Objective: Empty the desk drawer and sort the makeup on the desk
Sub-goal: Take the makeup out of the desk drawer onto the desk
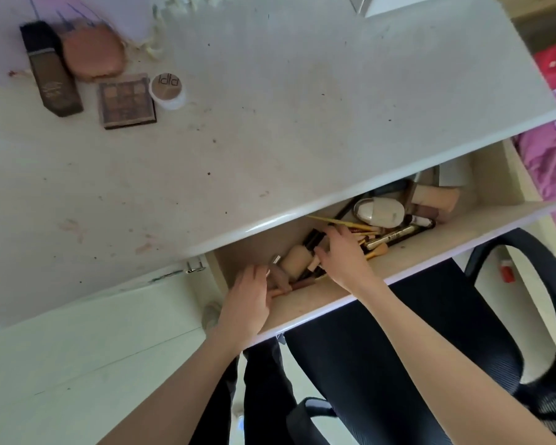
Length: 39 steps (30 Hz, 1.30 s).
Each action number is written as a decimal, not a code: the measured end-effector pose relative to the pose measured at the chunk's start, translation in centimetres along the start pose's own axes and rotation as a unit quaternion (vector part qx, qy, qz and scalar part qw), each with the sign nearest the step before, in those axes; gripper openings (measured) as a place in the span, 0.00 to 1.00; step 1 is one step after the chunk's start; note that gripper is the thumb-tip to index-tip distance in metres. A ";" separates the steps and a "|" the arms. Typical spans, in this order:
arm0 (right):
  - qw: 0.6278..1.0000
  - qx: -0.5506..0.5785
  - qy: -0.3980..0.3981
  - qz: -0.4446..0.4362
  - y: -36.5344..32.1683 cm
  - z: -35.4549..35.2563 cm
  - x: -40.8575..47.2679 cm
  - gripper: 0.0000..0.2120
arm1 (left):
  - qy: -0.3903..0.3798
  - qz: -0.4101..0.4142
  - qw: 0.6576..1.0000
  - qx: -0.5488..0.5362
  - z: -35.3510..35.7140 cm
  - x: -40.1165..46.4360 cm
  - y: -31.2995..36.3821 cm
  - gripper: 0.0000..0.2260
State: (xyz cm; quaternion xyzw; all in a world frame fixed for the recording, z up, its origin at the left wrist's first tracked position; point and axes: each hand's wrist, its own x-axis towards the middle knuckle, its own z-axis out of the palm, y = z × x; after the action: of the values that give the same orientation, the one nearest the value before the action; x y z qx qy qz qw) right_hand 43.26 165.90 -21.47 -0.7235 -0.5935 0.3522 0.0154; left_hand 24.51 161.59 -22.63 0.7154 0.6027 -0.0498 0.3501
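- The drawer (437, 239) stands pulled out below the tabletop's near edge; it holds a loose jumble of makeup.
- At the drawer's left end lie a beige round-ended bottle (297, 259), a tube with a silver cap (275, 261) and some slim pencils; toward the right lie a white oval case (380, 211), a yellow pencil (334, 220), a black-and-white pen (398, 234) and a beige tube (435, 197).
- The left hand (249, 303) reaches over the drawer front into the left end, fingers bent down onto the slim items there; whether its grip encloses any of them cannot be told.
- The right hand (342, 255) is in the middle of the drawer, fingers spread and lightly bent over the brushes and pencils; its grip is not seen closed round anything.
- The tabletop (270, 91) is white and marked with smudges and specks.
- On its far left corner sit four items close together: a dark upright-shaped bottle (50, 72) lying flat, a pink-brown powder puff (92, 53) touching it, an eyeshadow palette (126, 101) nearer, and a small round white jar (167, 90) just right of the palette.
- A black office chair (507, 316) stands under the drawer to the right.
- Pink bedding (549, 162) shows at the far right edge.
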 end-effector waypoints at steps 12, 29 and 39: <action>0.990 0.098 -0.051 0.089 -0.4 0.6 3.8 0.15 | -0.071 -0.117 0.980 -0.145 0.8 4.1 2.0 0.31; 0.937 0.309 -0.059 0.150 -0.2 -0.5 0.6 0.19 | -0.118 -0.147 0.979 -0.078 0.0 3.8 0.7 0.16; 0.960 0.261 -0.021 0.095 -0.1 -0.9 -1.8 0.16 | -0.074 -0.114 0.990 0.030 0.2 3.5 1.5 0.11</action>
State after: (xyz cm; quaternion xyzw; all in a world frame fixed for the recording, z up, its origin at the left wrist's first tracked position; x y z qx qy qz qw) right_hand 43.51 164.75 -19.89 -0.7395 -0.4098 0.5102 0.1580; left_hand 26.87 164.35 -23.83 0.6464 0.6510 -0.1600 0.3644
